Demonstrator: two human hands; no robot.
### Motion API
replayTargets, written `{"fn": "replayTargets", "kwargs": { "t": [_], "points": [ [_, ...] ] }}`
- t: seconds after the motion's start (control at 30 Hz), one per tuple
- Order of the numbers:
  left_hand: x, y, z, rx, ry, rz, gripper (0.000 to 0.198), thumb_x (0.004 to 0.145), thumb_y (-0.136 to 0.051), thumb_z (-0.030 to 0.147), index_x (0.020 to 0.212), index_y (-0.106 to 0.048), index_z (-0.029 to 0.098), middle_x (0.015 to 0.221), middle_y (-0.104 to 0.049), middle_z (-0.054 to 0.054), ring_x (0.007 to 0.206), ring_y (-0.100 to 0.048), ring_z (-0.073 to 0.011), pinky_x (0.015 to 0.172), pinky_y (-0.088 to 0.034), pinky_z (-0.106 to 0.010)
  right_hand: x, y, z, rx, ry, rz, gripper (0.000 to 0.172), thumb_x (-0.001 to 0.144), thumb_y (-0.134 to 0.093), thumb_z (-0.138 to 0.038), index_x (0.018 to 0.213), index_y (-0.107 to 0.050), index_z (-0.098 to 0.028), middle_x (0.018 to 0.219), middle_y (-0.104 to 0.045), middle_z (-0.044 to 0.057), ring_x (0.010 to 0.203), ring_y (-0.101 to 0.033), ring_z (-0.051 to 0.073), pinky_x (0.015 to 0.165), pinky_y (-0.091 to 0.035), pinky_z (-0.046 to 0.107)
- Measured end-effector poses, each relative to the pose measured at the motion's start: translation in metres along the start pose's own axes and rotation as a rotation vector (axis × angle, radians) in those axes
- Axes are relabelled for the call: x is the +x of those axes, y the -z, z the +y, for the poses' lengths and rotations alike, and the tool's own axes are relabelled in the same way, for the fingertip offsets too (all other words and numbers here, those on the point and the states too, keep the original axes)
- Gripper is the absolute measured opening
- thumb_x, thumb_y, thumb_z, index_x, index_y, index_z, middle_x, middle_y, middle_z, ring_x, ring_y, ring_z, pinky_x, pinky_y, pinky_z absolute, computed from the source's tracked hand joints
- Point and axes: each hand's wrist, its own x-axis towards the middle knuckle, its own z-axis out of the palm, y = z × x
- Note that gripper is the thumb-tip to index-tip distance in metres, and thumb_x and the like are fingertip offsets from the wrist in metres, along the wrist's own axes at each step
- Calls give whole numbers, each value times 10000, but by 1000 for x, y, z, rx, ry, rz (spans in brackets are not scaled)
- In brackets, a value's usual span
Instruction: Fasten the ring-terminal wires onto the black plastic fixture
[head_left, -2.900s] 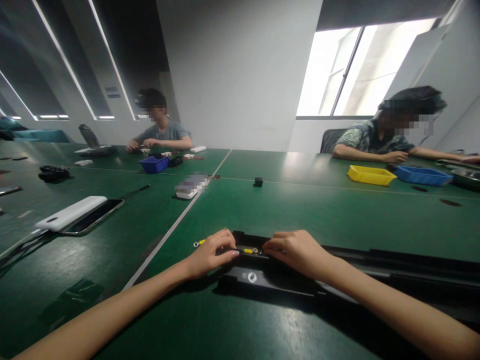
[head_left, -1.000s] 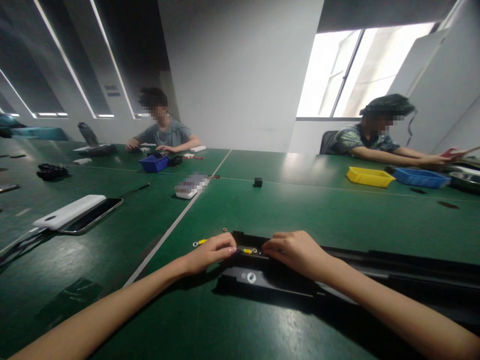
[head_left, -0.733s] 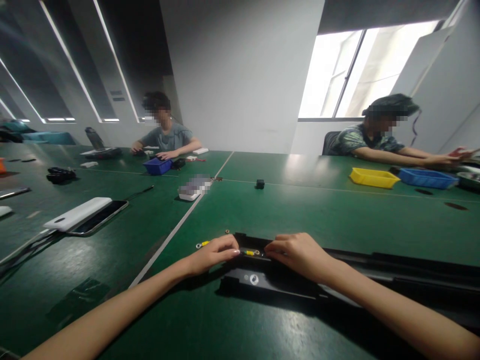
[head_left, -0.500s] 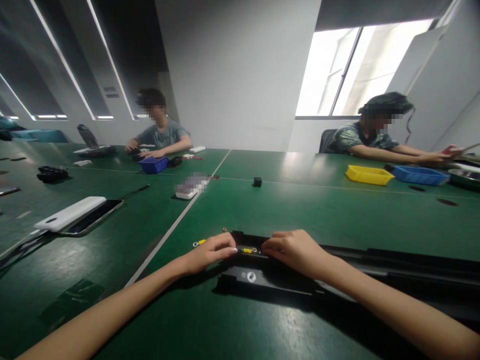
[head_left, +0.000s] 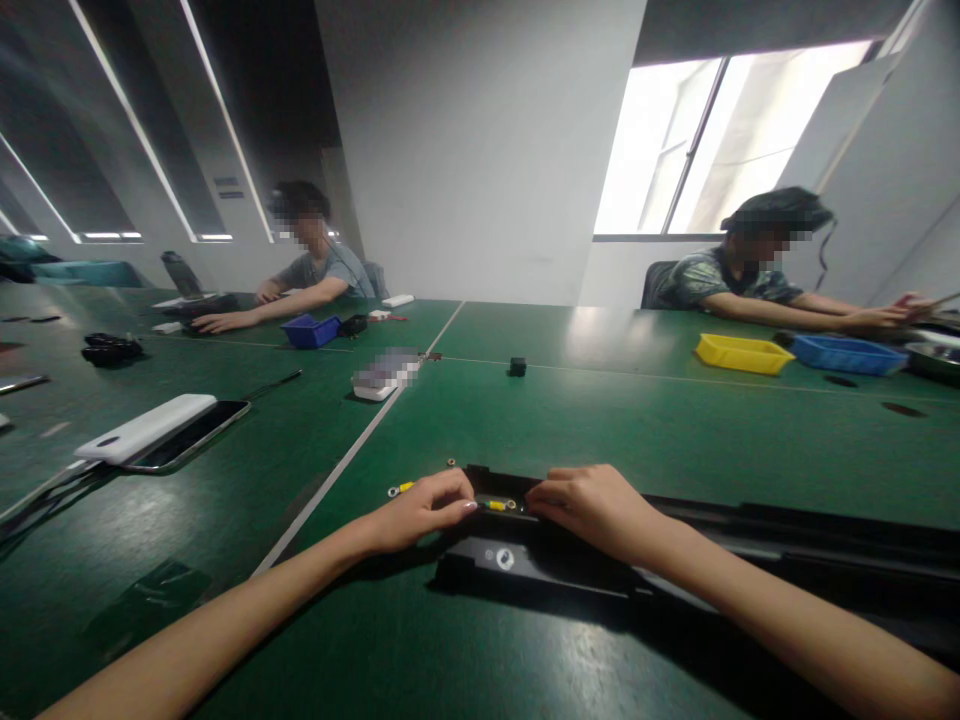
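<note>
My left hand (head_left: pixel 424 510) is closed in a pinch on a short wire with yellow-sleeved ring terminals. One ring terminal (head_left: pixel 498 506) points right from my fingertips, over the black metal channel (head_left: pixel 547 565); the other ring terminal (head_left: pixel 399 490) sticks out to the left behind the hand. Just right of the wire, my right hand (head_left: pixel 589 500) has its fingers bent together inside the channel, by the terminal's ring. What those fingers hold, if anything, is hidden. A white round mark (head_left: pixel 505 559) shows on the channel's near side.
A small brass-coloured nut or ring (head_left: pixel 451 462) lies beyond my left hand. Left are a phone (head_left: pixel 187 437) and a white power bank (head_left: pixel 146 428). Farther off stand a blue bin (head_left: pixel 310 332), a yellow bin (head_left: pixel 742 354) and another blue bin (head_left: pixel 847 354). Two people sit across the green table (head_left: pixel 585 420).
My hands, the wire and the channel keep nearly the same places. The person at the far left has reached an arm out to the left. The view has shifted slightly.
</note>
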Motion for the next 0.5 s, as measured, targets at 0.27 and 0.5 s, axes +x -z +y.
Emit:
{"fn": "replayTargets", "kwargs": {
  "t": [0.27,0.5],
  "points": [
    [0,1,0,-33,-21,-7,227,917,-416,334,812,-507,154,854,-497,-15,828,-469,-163,770,-365,-248,0,2,-1,8,-12,-9,199,884,-507,-304,928,-693,-249,791,-674,0,622,-607,128,530,-351,225],
    [-1,1,0,-34,-21,-1,221,920,-423,333,823,-508,153,852,-492,-13,814,-469,-157,760,-371,-248,0,2,-1,12,-2,-3,203,888,-502,-311,936,-691,-256,787,-671,-3,618,-600,121,529,-351,218]
  ]
}}
